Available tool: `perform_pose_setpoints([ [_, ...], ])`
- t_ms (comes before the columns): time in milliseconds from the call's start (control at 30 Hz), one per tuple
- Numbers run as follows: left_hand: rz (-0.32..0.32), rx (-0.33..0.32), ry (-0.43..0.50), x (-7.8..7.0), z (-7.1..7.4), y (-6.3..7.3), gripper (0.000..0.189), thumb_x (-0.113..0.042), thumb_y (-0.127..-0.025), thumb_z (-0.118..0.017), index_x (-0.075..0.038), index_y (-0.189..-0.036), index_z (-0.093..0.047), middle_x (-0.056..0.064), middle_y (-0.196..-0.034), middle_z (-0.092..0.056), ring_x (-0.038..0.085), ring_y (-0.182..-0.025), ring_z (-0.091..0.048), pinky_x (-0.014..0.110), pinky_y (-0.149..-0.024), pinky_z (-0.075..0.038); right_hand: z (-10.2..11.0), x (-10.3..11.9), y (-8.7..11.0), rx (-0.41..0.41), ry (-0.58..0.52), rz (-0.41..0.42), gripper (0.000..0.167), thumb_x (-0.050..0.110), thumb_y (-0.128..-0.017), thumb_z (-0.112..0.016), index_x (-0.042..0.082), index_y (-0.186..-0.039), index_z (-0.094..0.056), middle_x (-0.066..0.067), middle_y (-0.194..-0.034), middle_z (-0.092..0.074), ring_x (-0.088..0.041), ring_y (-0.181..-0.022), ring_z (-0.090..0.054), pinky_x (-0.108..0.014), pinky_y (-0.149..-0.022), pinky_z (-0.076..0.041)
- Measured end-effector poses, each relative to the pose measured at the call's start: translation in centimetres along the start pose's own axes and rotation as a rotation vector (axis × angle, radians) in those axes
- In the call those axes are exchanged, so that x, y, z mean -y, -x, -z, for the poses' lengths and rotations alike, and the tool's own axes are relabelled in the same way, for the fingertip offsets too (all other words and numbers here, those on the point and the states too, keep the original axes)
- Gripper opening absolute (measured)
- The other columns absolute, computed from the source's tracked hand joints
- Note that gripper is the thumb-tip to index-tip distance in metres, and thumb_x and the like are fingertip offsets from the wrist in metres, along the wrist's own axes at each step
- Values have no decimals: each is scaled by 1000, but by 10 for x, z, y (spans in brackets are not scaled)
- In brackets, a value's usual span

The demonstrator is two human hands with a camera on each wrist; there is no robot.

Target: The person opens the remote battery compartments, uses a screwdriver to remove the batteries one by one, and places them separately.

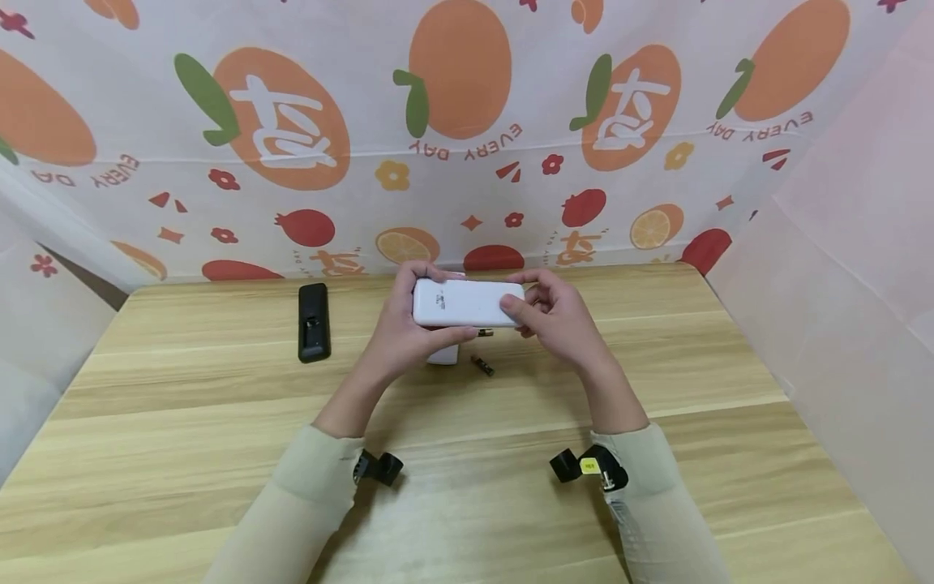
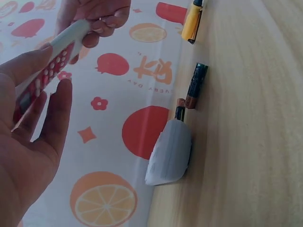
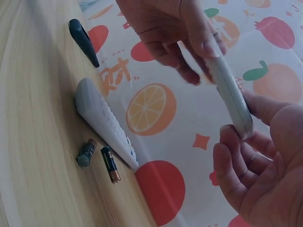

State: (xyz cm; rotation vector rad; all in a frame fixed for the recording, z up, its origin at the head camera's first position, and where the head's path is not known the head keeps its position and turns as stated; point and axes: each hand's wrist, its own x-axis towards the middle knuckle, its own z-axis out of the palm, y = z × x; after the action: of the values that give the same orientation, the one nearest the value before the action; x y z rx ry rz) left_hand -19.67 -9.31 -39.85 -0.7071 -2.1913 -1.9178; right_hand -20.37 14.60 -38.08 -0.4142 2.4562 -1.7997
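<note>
A white remote control (image 1: 467,304) is held crosswise above the table, its plain back with small print towards the head camera. My left hand (image 1: 394,341) grips one end, fingers on the far edge and thumb along the near edge. At the other end my right hand (image 1: 565,320) pinches it, thumb on the back. The left wrist view shows its buttons on a red panel underneath. Below lies a second white remote (image 3: 102,113), largely hidden by the left hand in the head view. Beside it are two batteries, one (image 3: 86,152) touching nothing visible and another battery (image 3: 111,164) nearby.
A black remote (image 1: 314,323) lies on the wooden table (image 1: 182,422) to the left, with an opening in its upper face. A yellow pen-like object with a black clip (image 2: 191,23) shows in the left wrist view. A fruit-print curtain (image 1: 540,186) hangs behind the table.
</note>
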Motion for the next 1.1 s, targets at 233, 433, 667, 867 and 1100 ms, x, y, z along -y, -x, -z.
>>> perform_pose_setpoints([
  [233,27,17,-239,2,5,0,70,-19,-70,-92,-12,-122,-45,7,-128,-54,23,-100,-57,37,-79,-53,-2,1,1,-34,-8,15,43,28,-91,-74,8,-127,-60,-15,-93,-62,-26,-74,-64,-33,-65,-58],
  [433,-80,109,-669,-5,8,0,66,-30,-72,-90,-12,-123,-53,7,-123,-58,22,-104,-55,40,-85,-52,-6,4,2,-26,-16,13,38,24,-90,-75,10,-122,-63,-16,-93,-67,-27,-74,-65,-34,-65,-59],
  [667,-203,204,-956,-15,-2,7,78,-53,-74,-84,-14,-135,-55,8,-121,-61,23,-97,-60,41,-76,-52,-17,6,4,45,-2,4,37,25,-90,-75,11,-122,-63,-14,-91,-69,-26,-75,-66,-36,-67,-59],
  [867,-227,195,-983,-20,-7,9,65,-43,-78,-82,-18,-133,-58,4,-110,-65,19,-86,-60,38,-66,-54,-19,9,6,85,54,-1,35,30,-92,-73,19,-124,-62,-9,-92,-70,-26,-75,-68,-38,-67,-59],
  [1100,-234,218,-986,-24,-7,11,61,-40,-77,-83,-19,-130,-61,2,-108,-65,18,-85,-60,37,-64,-54,-18,10,7,107,123,0,37,38,-88,-76,19,-118,-64,-8,-85,-66,-23,-70,-61,-33,-60,-55],
])
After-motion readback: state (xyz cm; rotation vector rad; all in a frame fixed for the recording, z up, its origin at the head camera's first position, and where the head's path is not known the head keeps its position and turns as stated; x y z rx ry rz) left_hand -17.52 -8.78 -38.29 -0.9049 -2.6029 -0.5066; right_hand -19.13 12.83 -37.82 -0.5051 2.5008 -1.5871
